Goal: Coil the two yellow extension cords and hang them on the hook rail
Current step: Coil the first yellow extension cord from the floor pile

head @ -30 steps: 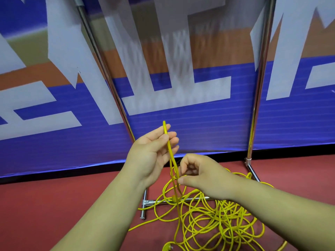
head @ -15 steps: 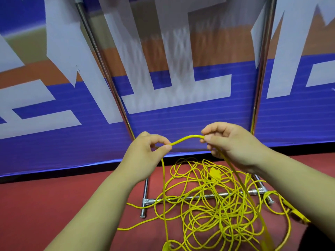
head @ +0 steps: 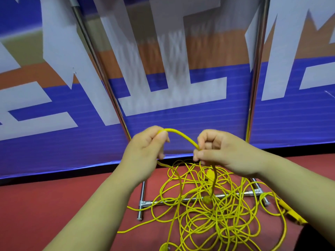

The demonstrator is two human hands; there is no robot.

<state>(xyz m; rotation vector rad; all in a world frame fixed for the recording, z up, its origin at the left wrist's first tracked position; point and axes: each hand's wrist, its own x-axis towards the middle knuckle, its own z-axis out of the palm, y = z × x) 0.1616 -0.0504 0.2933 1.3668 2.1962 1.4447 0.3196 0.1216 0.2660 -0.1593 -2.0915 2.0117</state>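
Head view, forward and down past two bare forearms. Shows left hand (head: pixel 145 151) raised in front of the banner (head: pixel 54 142), fingers curled and clamped on the yellow cord (head: pixel 183 136), thumb pinching it at the top of the fist. Shows right hand (head: pixel 223 153) just beside it, fingers bent, thumb and forefinger tips pressed together on the same cord where the short arc comes down. Leaves the rest hanging from both hands into a loose tangled pile (head: pixel 208 223) on the red floor (head: pixel 54 205), draped over the metal base bar (head: pixel 181 199) of the banner stand. Cannot separate the two cords in that heap; possibly a plug (head: pixel 209 175) among the strands below the right hand, though too blurred to be sure.

Against half a second back: right hand lower and nearer the left, span between them shortened and humped up. A second back: one end held upright in the left. Reads as the first loop being gathered into the left hand, so coiling barely begun and hanging some way off. No hook rail in view.

Writing: large white block letter-shapes across the blue and orange banner, cropped and slanted, not legible as a word. No brand or label seen on the cord.
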